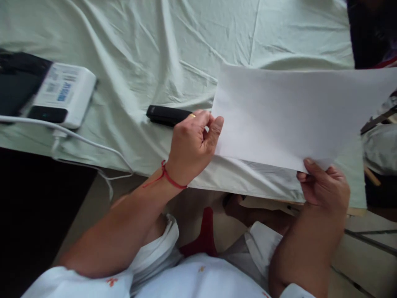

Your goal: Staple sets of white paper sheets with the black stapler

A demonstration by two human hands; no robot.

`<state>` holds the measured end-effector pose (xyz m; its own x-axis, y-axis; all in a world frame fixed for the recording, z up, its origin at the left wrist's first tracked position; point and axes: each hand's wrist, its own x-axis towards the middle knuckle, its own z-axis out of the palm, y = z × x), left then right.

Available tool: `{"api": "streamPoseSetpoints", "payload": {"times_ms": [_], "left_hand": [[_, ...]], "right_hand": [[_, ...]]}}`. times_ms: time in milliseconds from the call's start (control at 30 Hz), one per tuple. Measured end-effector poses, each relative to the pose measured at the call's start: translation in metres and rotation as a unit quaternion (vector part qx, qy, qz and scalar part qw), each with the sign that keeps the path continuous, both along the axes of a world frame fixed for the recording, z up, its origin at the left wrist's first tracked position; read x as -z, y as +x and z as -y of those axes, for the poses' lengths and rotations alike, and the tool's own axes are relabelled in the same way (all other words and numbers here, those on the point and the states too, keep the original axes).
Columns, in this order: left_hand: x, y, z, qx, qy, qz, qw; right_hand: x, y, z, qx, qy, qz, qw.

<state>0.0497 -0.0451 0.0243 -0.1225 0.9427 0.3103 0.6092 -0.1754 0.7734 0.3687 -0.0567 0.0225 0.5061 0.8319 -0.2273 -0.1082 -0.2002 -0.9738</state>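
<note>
A blank white sheet of paper [279, 111] is held over the table's front part; whether it is one sheet or a stack I cannot tell. My right hand [325, 184] pinches its lower edge, thumb on top and fingers underneath. My left hand [197, 140], with a red thread at the wrist, is closed at the paper's left edge, the thumb overlapping it and the fingers curled. Just behind the left hand lies a black stapler-like object [167, 115], its right end hidden by the fingers.
A pale green cloth [130, 62] covers the table, wrinkled in places. At the left lie a white power bank [82, 89] with a white cable [93, 142] hanging over the front edge, and a dark flat item [18, 78]. Metal bars [372, 240] show at lower right.
</note>
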Motion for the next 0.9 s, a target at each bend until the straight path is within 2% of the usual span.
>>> {"api": "streamPoseSetpoints", "payload": {"times_ms": [200, 300, 433, 500, 600, 700, 767, 900], "left_hand": [[0.009, 0.008, 0.004, 0.025, -0.134, -0.029, 0.99], [0.011, 0.013, 0.002, 0.012, -0.189, -0.026, 0.982], [0.011, 0.016, 0.003, -0.002, -0.205, 0.057, 0.977], [0.01, 0.016, 0.004, 0.034, -0.236, 0.154, 0.959], [0.007, 0.016, 0.003, 0.115, -0.315, 0.299, 0.894], [0.006, 0.015, 0.001, 0.145, -0.359, 0.368, 0.845], [0.006, 0.014, 0.0, 0.134, -0.371, 0.377, 0.838], [0.004, 0.013, 0.001, 0.106, -0.392, 0.342, 0.848]], "right_hand": [[0.0, 0.014, 0.003, 0.013, -0.015, 0.014, 1.0], [-0.005, 0.018, 0.004, 0.023, -0.019, 0.016, 0.999], [-0.008, 0.026, 0.008, 0.037, -0.026, 0.012, 0.999], [-0.008, 0.031, 0.01, 0.044, -0.034, 0.011, 0.998], [-0.005, 0.037, 0.013, 0.037, -0.05, 0.017, 0.998], [0.002, 0.044, 0.014, 0.024, -0.07, 0.042, 0.996], [0.007, 0.048, 0.013, 0.016, -0.083, 0.057, 0.995], [0.017, 0.05, 0.012, -0.008, -0.06, 0.077, 0.995]]}}
